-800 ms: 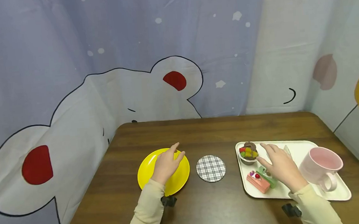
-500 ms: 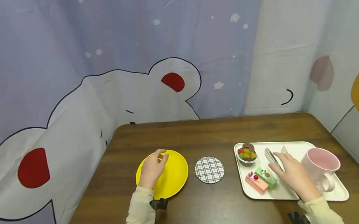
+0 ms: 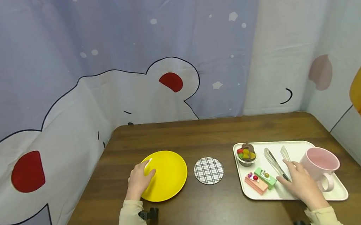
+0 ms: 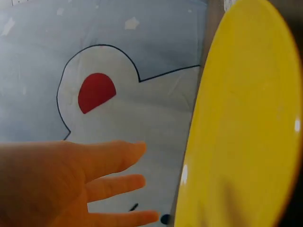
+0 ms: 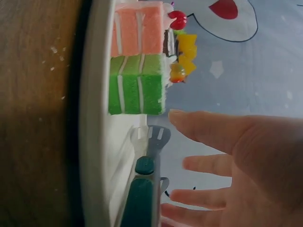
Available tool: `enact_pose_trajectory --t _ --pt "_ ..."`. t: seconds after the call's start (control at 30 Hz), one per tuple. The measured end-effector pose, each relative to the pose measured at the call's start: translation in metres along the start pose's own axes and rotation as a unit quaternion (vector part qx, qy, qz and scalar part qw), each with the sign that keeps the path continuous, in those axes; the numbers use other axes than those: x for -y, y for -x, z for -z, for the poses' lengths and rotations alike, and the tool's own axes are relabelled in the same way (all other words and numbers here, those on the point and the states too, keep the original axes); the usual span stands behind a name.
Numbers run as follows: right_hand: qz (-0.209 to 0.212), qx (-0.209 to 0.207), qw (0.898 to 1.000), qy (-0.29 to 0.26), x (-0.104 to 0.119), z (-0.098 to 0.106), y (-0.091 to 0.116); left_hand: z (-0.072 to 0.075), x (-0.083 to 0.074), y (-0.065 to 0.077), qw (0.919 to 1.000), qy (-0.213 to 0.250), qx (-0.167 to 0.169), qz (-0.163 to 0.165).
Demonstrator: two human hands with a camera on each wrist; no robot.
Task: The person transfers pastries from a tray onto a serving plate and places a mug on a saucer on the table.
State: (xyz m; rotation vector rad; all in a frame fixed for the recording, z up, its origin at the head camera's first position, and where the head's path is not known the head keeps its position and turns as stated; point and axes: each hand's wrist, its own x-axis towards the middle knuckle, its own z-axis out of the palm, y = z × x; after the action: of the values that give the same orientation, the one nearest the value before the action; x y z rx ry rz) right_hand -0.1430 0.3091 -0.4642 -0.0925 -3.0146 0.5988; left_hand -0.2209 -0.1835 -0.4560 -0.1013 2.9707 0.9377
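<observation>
My left hand (image 3: 139,181) hovers at the left edge of the yellow plate (image 3: 169,177), its fingers loosely spread and holding nothing. In the left wrist view the fingers (image 4: 116,187) stand apart from the plate. Over the white tray (image 3: 301,145), my right hand (image 3: 304,185) reaches above metal tongs (image 3: 274,161) with a dark green handle (image 5: 137,203). Its thumb and fingers are apart, with nothing between them. Left of that hand lie a pink cake slice (image 3: 257,184) and a green cake slice (image 3: 266,178). The pink mug (image 3: 322,161) stands just to its right.
A fruit-topped chocolate dessert cup (image 3: 246,155) sits in the tray's far left corner. Between plate and tray lies a round checked coaster (image 3: 208,170). A printed curtain (image 3: 129,31) hangs behind the brown wooden table (image 3: 201,135).
My left hand has drawn back leftward from over the plate to its edge. My right hand has shifted right and nearer me, from beside the dessert cup toward the tongs' handle and mug.
</observation>
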Motion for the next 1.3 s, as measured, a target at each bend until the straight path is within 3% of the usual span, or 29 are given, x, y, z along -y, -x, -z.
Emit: enact_pose_trajectory --t 0.4,0.77,0.93,1.17,1.3 --pt "-0.011 0.011 1.0 -0.019 -0.022 -0.011 0.009 0.001 0.039 0.007 0.9968 0.044 0.023 0.062" --pt "-0.043 0.016 0.999 -0.02 -0.026 -0.012 0.009 0.001 0.055 0.01 0.9936 0.07 0.035 0.082" --pt "-0.021 -0.032 0.999 -0.025 -0.027 -0.013 0.011 -0.001 0.057 0.008 0.9915 0.092 0.049 0.077" --pt "0.008 -0.151 0.988 -0.039 -0.024 -0.007 0.022 0.001 0.058 0.007 0.9908 0.098 0.048 0.08" --pt "0.0 -0.176 0.983 -0.052 -0.023 0.006 0.035 0.0 0.06 0.006 0.9912 0.098 0.042 0.079"
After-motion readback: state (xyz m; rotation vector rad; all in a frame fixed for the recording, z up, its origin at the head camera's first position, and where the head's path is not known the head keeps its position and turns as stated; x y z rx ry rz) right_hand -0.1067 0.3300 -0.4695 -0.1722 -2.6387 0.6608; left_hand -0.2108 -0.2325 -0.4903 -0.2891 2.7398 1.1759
